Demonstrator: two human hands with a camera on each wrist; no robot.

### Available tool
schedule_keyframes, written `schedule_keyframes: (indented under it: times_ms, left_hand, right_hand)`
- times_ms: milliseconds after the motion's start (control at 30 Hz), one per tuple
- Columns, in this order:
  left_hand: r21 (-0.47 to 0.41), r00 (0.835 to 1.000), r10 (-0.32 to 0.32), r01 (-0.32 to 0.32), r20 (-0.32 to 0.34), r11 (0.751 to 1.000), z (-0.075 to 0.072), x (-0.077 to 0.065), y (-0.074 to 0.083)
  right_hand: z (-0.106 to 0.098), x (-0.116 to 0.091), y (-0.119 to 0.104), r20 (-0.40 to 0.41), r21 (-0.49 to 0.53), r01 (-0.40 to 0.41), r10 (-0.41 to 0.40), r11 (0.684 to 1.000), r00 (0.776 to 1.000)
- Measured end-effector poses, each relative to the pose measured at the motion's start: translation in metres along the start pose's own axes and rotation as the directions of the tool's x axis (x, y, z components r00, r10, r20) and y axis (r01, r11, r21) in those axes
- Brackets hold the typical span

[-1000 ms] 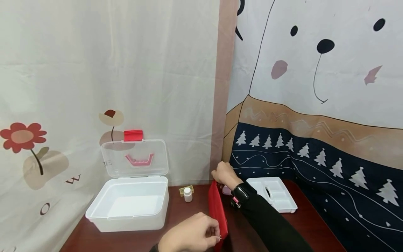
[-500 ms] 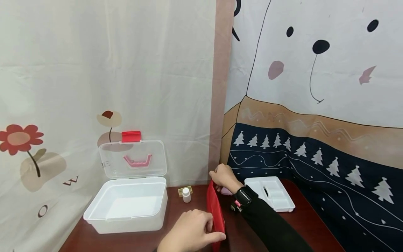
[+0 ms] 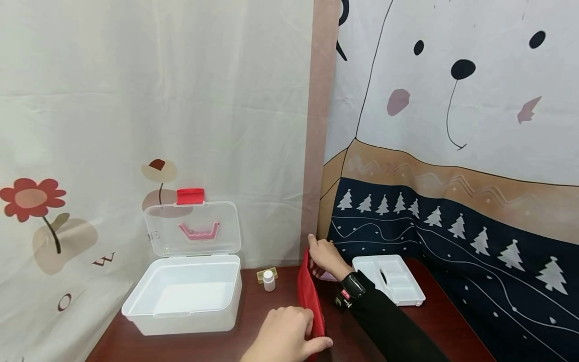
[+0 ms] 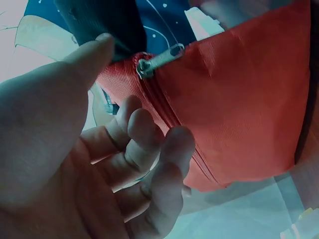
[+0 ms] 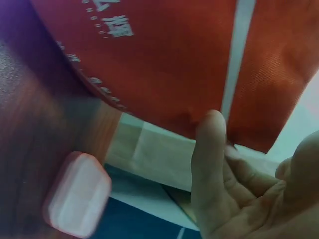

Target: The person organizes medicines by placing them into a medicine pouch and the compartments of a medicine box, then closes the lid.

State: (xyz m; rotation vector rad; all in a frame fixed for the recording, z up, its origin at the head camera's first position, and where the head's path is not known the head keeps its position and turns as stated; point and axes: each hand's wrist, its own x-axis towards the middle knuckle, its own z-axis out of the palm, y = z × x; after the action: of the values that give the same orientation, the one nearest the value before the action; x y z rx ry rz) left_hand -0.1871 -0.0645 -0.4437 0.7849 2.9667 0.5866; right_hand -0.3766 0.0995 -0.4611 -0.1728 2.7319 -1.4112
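Dark red-brown table [image 3: 253, 347] carries everything, backed by printed cloth hangings. White plastic box [image 3: 183, 296] sits at the left, its clear lid [image 3: 192, 229] standing upright with a red latch on top. White divided tray [image 3: 389, 281] lies at the right, near the sleeve. Red zip pouch [image 3: 309, 299] stands on edge at table centre, between box and tray, held at both ends. Left hand [image 3: 285, 342] grips the near end, fingers curled round the fabric just below the metal zip pull [image 4: 159, 59]. Right hand [image 3: 323, 256] pinches the far top corner; thumb [image 5: 209, 149] pressed against the fabric. Small white bottle [image 3: 269, 280] stands behind the pouch, touching a tan packet [image 3: 262, 274]. Pink item [image 5: 77, 194] lies beside the pouch's far end.
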Motion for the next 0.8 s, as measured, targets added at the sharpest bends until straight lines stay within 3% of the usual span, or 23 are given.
schedule_keyframes:
  times_ms: [167,367,467,633,800]
  left_hand:
    - [0.065,0.999,0.018,-0.016,-0.040,0.998,-0.003,-0.002,0.001]
    - [0.140,0.989,0.063,-0.044,-0.132,0.989,-0.004,-0.007,-0.003]
    - [0.167,0.983,0.088,-0.060,-0.164,0.984,-0.003,-0.009,-0.006]
    - [0.178,0.974,0.122,-0.087,-0.193,0.980,-0.002,-0.010,-0.009]
    - [0.102,0.971,0.116,-0.097,-0.209,0.990,-0.003,-0.010,-0.011]
  right_hand:
    - [0.001,0.003,0.011,-0.004,0.092,0.033,-0.033,0.995,0.999]
    - [-0.002,-0.005,0.021,0.187,0.131,0.061,-0.085,0.989,0.979]
    - [-0.001,-0.007,0.027,0.238,0.142,0.065,-0.098,0.988,0.966]
    - [0.000,-0.014,0.037,0.230,0.095,0.137,-0.156,0.986,0.961]
    - [0.002,-0.033,0.047,0.207,0.148,0.138,-0.167,0.979,0.964]
